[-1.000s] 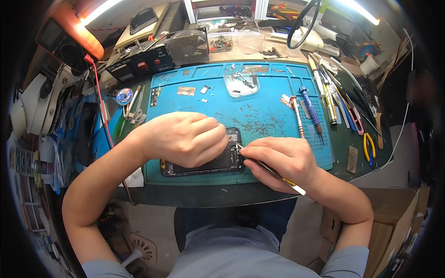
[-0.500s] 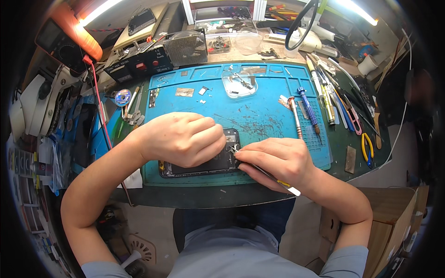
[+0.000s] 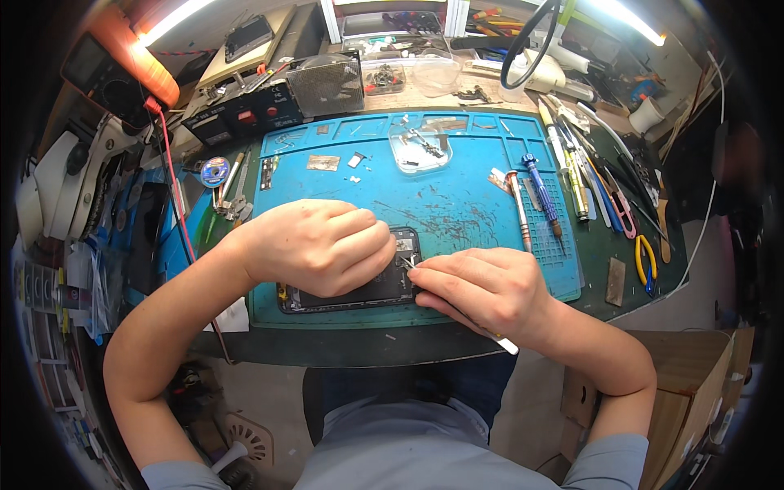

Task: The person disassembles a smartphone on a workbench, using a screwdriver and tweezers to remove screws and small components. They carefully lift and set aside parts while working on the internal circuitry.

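A black opened phone (image 3: 343,296) lies on the blue silicone mat (image 3: 441,204) near its front edge. My left hand (image 3: 318,245) is curled over the phone's left and middle part, fingers closed; whatever they may hold is hidden. My right hand (image 3: 482,294) grips steel-and-white tweezers (image 3: 506,343), their tips reaching into the right end of the phone. Small parts there are too small to make out. A clear plastic box (image 3: 420,163) with small parts sits toward the back of the mat, beside small metal and white pieces.
Screwdrivers (image 3: 539,188) lie on the mat's right, beside knives, pens and yellow pliers (image 3: 645,261). An orange multimeter (image 3: 122,73) with a red lead stands at the left near a solder spool (image 3: 214,171). A black boxed device (image 3: 237,114) and a cable loop (image 3: 514,57) are at the back.
My right hand has shifted slightly left and down with the tweezers, their tips moving a little within the phone. My left hand stays almost still. The whole view shifts slightly.
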A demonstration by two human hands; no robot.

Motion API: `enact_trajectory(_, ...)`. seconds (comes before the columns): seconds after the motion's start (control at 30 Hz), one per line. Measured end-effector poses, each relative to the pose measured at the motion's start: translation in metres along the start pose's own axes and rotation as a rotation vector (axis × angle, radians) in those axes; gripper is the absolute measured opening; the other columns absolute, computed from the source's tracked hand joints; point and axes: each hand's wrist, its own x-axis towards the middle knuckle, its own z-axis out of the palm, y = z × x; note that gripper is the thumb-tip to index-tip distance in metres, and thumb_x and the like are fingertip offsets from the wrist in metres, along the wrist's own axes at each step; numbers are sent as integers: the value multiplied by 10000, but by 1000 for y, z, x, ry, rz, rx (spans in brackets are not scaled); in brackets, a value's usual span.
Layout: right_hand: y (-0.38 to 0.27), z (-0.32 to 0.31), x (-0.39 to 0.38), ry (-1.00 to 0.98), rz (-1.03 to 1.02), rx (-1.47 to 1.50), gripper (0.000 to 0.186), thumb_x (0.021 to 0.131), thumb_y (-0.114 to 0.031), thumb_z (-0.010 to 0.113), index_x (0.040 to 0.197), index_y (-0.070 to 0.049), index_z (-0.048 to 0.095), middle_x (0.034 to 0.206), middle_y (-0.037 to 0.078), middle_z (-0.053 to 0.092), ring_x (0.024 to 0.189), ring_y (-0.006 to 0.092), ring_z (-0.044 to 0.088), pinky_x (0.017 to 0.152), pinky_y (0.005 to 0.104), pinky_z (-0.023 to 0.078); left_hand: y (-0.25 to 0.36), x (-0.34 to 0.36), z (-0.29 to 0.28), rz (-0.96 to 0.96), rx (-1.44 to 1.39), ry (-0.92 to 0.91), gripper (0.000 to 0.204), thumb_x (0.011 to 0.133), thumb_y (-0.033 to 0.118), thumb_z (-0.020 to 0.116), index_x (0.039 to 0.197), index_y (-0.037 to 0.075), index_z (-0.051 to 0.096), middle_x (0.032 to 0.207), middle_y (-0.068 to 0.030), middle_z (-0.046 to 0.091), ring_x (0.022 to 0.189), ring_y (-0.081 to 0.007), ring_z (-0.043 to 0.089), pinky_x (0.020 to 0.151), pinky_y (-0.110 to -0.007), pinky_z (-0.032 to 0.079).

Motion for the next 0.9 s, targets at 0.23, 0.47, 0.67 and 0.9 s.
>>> enact_trajectory(0.23, -2, -3, 2, -14, 14, 9, 242, 881, -140, 880, 1079, -39, 785, 1019, 72, 805, 830, 207, 793, 693, 321, 648, 2, 1, -3, -26, -9, -25, 316, 783, 120, 707, 1053, -41, 739, 946, -79, 677, 868, -205, 720, 762, -327, 616)
enact_trajectory(0.47, -5, -4, 4, -27, -13, -27, 242, 890, -137, 860, 1086, -26, 771, 1017, 68, 793, 841, 201, 790, 685, 320, 640, 4, -1, 1, -45, -20, 14, 299, 783, 103, 712, 1036, -55, 740, 893, -71, 653, 848, -203, 718, 739, -320, 609)
enact_trajectory(0.67, -5, -4, 4, -34, -19, -38, 244, 885, -136, 862, 1083, -22, 774, 1012, 73, 789, 838, 202, 789, 682, 318, 638, 6, -1, 5, -49, 6, 55, 302, 776, 100, 713, 1030, -61, 738, 879, -72, 645, 834, -201, 715, 731, -317, 608)
enact_trajectory(0.9, -7, -4, 4, -25, -52, -59, 230, 887, -119, 855, 1074, -12, 773, 1014, 80, 789, 828, 202, 789, 672, 318, 637, 9, -1, 3, -62, 32, 51, 305, 774, 96, 710, 1033, -62, 736, 867, -63, 635, 816, -193, 705, 712, -312, 599)
